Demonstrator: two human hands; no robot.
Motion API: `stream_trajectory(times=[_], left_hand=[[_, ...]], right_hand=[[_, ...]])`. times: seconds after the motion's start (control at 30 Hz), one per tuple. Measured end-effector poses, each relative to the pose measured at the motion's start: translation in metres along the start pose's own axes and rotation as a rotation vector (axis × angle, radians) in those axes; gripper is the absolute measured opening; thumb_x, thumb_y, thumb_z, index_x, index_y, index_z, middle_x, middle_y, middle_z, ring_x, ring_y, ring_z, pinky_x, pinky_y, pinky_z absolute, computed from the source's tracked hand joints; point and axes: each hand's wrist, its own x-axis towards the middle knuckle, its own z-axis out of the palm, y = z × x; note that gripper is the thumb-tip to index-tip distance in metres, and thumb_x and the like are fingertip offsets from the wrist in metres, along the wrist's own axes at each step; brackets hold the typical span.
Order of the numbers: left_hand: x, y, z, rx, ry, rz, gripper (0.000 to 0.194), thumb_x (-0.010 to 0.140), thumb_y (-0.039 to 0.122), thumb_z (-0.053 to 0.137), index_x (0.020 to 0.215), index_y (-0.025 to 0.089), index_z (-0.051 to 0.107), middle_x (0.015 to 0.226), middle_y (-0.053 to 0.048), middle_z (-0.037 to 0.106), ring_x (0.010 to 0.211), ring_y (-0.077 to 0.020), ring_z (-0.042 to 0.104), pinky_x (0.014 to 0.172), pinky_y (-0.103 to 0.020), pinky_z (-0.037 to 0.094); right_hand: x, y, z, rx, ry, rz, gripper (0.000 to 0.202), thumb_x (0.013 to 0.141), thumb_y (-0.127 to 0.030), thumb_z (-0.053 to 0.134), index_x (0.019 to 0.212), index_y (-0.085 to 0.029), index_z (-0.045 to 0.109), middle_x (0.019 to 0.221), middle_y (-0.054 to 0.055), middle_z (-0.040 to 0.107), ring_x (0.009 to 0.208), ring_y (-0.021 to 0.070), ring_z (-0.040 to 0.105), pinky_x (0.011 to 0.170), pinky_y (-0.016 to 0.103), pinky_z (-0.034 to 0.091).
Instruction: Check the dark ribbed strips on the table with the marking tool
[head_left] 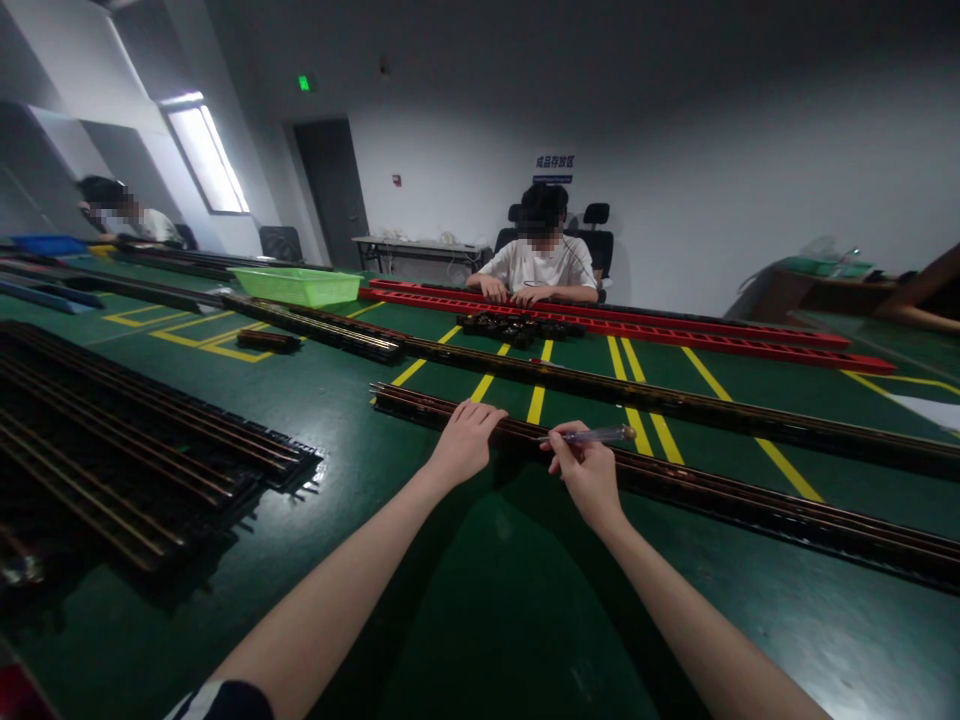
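Observation:
A long dark model railway track point(690, 484) with copper-coloured rails runs across the table in front of me. My left hand point(466, 442) curls its fingers over this track near its left end and grips it. A little to the right, my right hand point(586, 476) is closed around a screwdriver point(604, 435) with a clear purplish handle. The handle points right, while the thin shaft points left, low over the track. Where the tip meets the track is too small to make out.
Several similar tracks point(127, 430) lie at the left, and another long one point(660, 398) lies just beyond mine. A green basket point(296, 287), a short track piece point(268, 341) and red ladder-like strips point(720, 340) are farther back. A co-worker point(536, 260) sits opposite, hands at dark parts point(517, 328).

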Motion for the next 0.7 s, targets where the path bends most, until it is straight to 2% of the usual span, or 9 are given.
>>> stream_trajectory(times=[0.4,0.53,0.7], left_hand=[[0.0002,-0.0007,-0.0019,-0.032,0.013,0.008,0.047,0.078,-0.002,0.038,0.118,0.014,0.055,0.118,-0.008,0.060,0.114,-0.0204,0.050,0.106,-0.041,0.034],[0.0007,-0.0004,-0.0019,-0.036,0.001,0.003,0.048,0.077,-0.003,0.038,0.119,0.014,0.055,0.118,-0.008,0.060,0.114,-0.0205,0.050,0.106,-0.042,0.034],[0.0002,-0.0009,-0.0020,-0.042,-0.001,0.002,0.046,0.081,0.000,0.036,0.120,0.015,0.054,0.119,-0.008,0.060,0.114,-0.0198,0.050,0.106,-0.042,0.034]], right_hand=[[-0.0007,0.0064,-0.0001,0.042,0.097,0.026,0.035,0.082,-0.052,0.052,0.075,-0.018,0.056,0.067,0.005,0.067,0.045,0.0135,0.058,0.040,0.023,0.044],[-0.0010,0.0063,-0.0018,0.047,0.095,0.025,0.035,0.083,-0.051,0.052,0.075,-0.018,0.056,0.068,0.005,0.067,0.047,0.0138,0.059,0.042,0.024,0.045],[-0.0013,0.0035,-0.0021,0.025,0.075,0.014,0.040,0.081,-0.057,0.052,0.073,-0.018,0.056,0.067,0.006,0.066,0.047,0.0140,0.059,0.042,0.025,0.046]])
